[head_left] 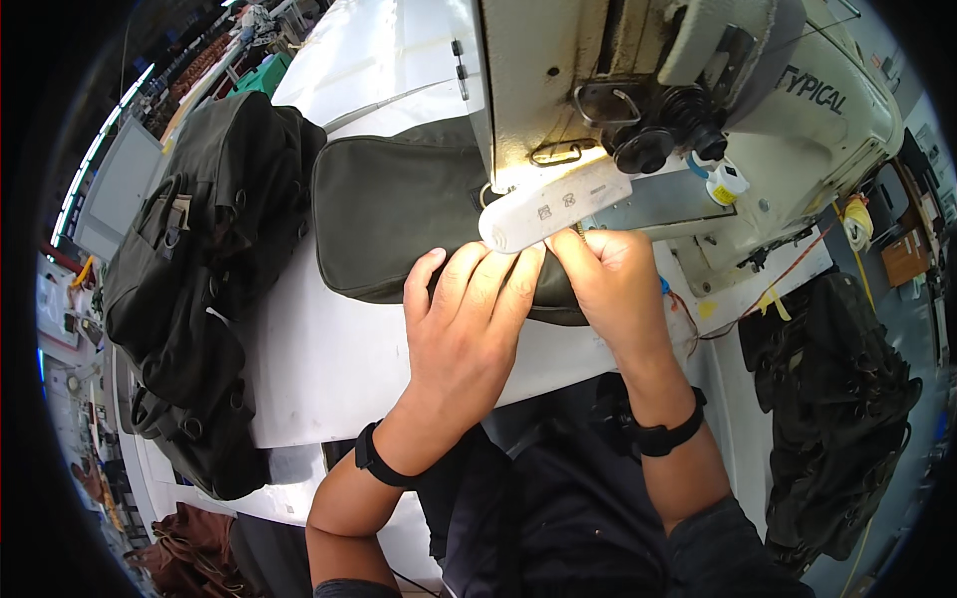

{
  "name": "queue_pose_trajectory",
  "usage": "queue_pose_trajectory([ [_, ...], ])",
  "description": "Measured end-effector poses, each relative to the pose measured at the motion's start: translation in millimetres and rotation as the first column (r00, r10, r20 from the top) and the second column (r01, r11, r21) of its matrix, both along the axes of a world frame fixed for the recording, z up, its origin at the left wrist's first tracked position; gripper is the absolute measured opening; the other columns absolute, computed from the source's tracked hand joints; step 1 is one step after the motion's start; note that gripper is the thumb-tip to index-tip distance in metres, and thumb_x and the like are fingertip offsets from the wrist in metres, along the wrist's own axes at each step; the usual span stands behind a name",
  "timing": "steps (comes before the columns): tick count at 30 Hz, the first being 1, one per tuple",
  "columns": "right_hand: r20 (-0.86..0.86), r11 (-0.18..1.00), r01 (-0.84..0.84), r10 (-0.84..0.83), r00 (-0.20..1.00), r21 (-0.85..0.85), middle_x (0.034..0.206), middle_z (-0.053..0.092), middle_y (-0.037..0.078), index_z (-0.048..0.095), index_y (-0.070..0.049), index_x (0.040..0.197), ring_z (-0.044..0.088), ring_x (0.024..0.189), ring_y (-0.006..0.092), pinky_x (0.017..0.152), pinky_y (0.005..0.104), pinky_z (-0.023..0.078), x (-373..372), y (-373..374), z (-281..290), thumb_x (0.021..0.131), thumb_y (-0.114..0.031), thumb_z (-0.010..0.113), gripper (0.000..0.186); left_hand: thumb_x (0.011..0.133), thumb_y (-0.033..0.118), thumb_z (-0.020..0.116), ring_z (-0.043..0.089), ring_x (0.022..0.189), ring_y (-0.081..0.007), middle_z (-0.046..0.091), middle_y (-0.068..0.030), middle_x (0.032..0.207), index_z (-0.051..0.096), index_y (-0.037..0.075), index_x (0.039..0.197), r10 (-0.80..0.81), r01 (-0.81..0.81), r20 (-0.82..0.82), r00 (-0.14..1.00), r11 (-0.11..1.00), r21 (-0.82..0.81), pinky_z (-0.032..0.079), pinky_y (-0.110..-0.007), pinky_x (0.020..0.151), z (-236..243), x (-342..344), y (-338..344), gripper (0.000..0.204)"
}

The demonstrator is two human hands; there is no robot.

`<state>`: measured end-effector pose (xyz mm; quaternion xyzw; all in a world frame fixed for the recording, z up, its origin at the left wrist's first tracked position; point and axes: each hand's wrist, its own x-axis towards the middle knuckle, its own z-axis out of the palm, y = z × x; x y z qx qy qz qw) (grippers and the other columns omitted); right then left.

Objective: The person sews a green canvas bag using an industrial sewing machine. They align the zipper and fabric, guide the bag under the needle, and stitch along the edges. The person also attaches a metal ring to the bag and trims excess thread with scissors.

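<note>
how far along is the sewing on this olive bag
Done: the olive bag panel already looks shaped, and a stack of finished-looking dark bags sits to its left. In hand: the left hand presses the panel's edge flat while the right hand guides it at the sewing machine. Left: the seam length remaining cannot be seen; another dark pile waits at right.

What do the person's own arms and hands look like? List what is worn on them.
Left hand and right hand are bare, without gloves. Each wrist carries a black band: left band, right band. Dark sleeves are pushed up to the elbows.
</note>
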<state>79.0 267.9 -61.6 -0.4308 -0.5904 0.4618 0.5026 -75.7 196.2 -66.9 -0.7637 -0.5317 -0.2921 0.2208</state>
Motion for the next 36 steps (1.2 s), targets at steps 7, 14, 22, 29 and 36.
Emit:
queue_pose_trajectory([
  [7,-0.010,0.999,-0.003,0.003,1.000,-0.039,0.050,0.043,-0.003,0.048,0.003,0.057,0.036,0.051,0.0044,0.046,0.0330,0.030,1,1,-4,0.098,-0.018,0.068,0.049,0.073,-0.002,0.077,0.065,0.117,-0.0239,0.073,-0.0041,0.126,0.072,0.010,0.128,-0.030,0.031,0.051,0.998,0.999,-0.008,0.043,-0.044,0.108,2,-2,0,0.057],
  [14,0.019,0.999,0.013,-0.012,1.000,-0.040,0.049,0.041,-0.003,0.048,0.003,0.057,0.036,0.051,0.0047,0.046,0.0333,0.030,-1,1,-1,0.098,-0.020,0.068,0.051,0.068,-0.003,0.079,0.066,0.117,-0.0239,0.073,-0.0031,0.127,0.073,0.012,0.128,-0.088,0.089,0.049,0.995,0.996,-0.016,0.043,-0.043,0.105,4,-14,7,0.061],
  [22,-0.016,0.997,-0.005,0.003,1.000,-0.080,0.049,0.040,-0.004,0.049,0.003,0.057,0.035,0.050,0.0047,0.046,0.0324,0.029,-2,2,-3,0.097,-0.021,0.070,0.051,0.069,-0.002,0.080,0.067,0.117,-0.0267,0.074,-0.0050,0.127,0.073,0.010,0.127,-0.161,0.162,0.029,0.987,0.986,-0.044,0.045,-0.043,0.104,7,-27,13,0.059],
  [29,-0.010,0.999,0.028,-0.028,1.000,-0.029,0.049,0.040,-0.005,0.048,0.003,0.056,0.035,0.049,0.0047,0.046,0.0326,0.029,-4,1,-4,0.097,-0.020,0.070,0.053,0.067,-0.003,0.081,0.067,0.117,-0.0264,0.075,-0.0050,0.126,0.073,0.010,0.126,-0.140,0.142,0.055,0.989,0.989,-0.038,0.046,-0.043,0.105,5,-20,13,0.061],
  [36,-0.006,0.998,0.004,-0.005,1.000,-0.061,0.049,0.040,-0.004,0.048,0.003,0.056,0.035,0.050,0.0051,0.046,0.0325,0.030,-1,1,-6,0.099,-0.021,0.069,0.053,0.067,-0.004,0.081,0.067,0.118,-0.0262,0.075,-0.0049,0.128,0.073,0.011,0.126,-0.150,0.152,0.075,0.986,0.988,-0.024,0.046,-0.043,0.106,1,-21,11,0.062],
])
